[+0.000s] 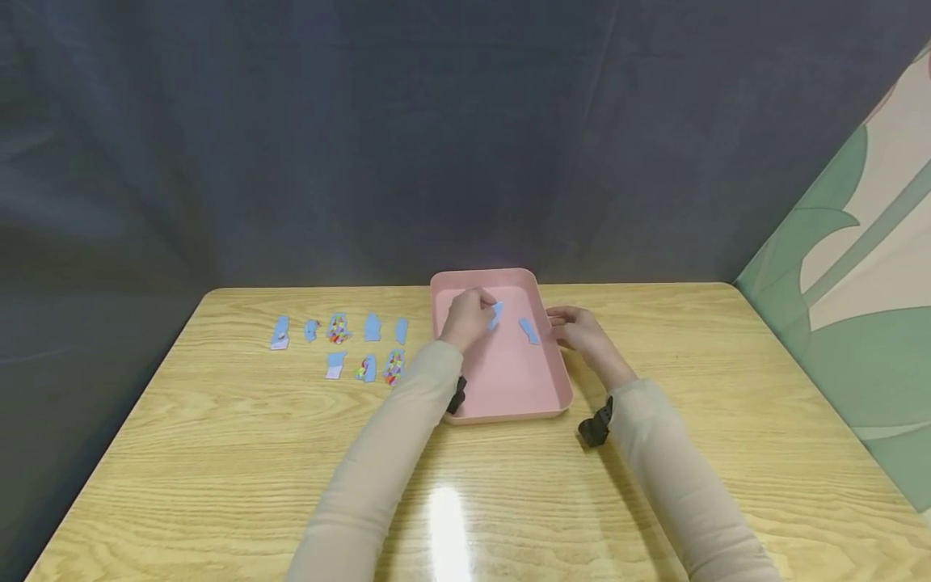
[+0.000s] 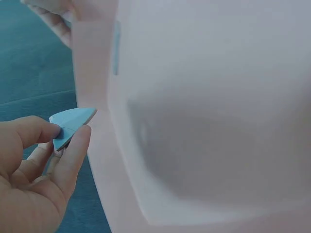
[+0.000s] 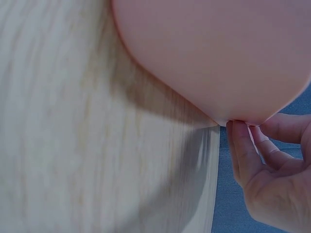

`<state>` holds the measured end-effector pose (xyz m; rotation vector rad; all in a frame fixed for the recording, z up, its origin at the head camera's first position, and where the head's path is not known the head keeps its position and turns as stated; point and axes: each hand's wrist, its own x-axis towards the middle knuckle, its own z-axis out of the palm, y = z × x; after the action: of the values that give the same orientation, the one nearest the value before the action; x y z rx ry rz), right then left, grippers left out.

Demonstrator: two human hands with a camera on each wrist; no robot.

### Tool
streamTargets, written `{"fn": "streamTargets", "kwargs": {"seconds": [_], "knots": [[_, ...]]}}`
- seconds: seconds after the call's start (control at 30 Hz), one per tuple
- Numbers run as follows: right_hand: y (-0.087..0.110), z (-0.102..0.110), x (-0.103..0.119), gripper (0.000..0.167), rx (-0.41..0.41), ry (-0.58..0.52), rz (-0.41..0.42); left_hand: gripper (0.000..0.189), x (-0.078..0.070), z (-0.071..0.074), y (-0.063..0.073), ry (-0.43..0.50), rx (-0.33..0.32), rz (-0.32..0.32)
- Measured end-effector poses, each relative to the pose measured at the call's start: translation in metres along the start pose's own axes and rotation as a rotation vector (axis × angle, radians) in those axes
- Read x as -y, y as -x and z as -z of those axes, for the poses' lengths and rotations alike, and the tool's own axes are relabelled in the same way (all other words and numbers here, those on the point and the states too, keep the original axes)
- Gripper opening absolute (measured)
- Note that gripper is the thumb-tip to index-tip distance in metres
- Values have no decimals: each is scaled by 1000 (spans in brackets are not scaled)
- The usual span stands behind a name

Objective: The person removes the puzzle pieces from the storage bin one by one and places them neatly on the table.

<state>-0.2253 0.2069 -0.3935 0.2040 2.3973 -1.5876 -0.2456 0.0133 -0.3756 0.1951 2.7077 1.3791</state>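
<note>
Thumb and fingertips of my left hand (image 1: pixel 469 317) pinch a small light-blue puzzle piece (image 2: pixel 72 125) over the far part of a pink tray (image 1: pixel 509 396). The piece is thin, with a pointed end sticking out past the fingers in the left wrist view. Another blue puzzle piece (image 1: pixel 529 331) lies on the tray floor near the right wall. My right hand (image 1: pixel 582 333) is at the tray's outer right side, its nearly straight fingers (image 3: pixel 245 150) touching the wall close to the rim.
Left of the tray, several puzzle pieces lie apart in two rows on the wooden table (image 1: pixel 218 420); some are plain blue, others like one piece (image 1: pixel 338 329) carry multicoloured patches. A dark curtain (image 1: pixel 465 145) hangs behind the table, and a leaf-patterned wall (image 1: pixel 865 323) stands at the right.
</note>
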Motion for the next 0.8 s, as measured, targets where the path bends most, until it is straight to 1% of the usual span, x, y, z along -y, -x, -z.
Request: {"fn": "streamTargets", "kwargs": {"seconds": [0.17, 0.33, 0.4, 0.53, 0.8], "knots": [[1, 1, 1, 52, 14, 4, 1, 27, -7, 6, 4, 53, 12, -17], [2, 1, 2, 53, 24, -6, 10, 31, -12, 14, 9, 91, 26, -67], [2, 2, 2, 52, 16, 3, 23, 33, -12, 17, 11, 115, 35, -85], [0, 2, 0, 53, 12, 12, 24, 37, -11, 23, 15, 157, 54, -97], [-1, 0, 1, 53, 14, 10, -12, 44, -6, 38, 21, 203, 64, -108]]}}
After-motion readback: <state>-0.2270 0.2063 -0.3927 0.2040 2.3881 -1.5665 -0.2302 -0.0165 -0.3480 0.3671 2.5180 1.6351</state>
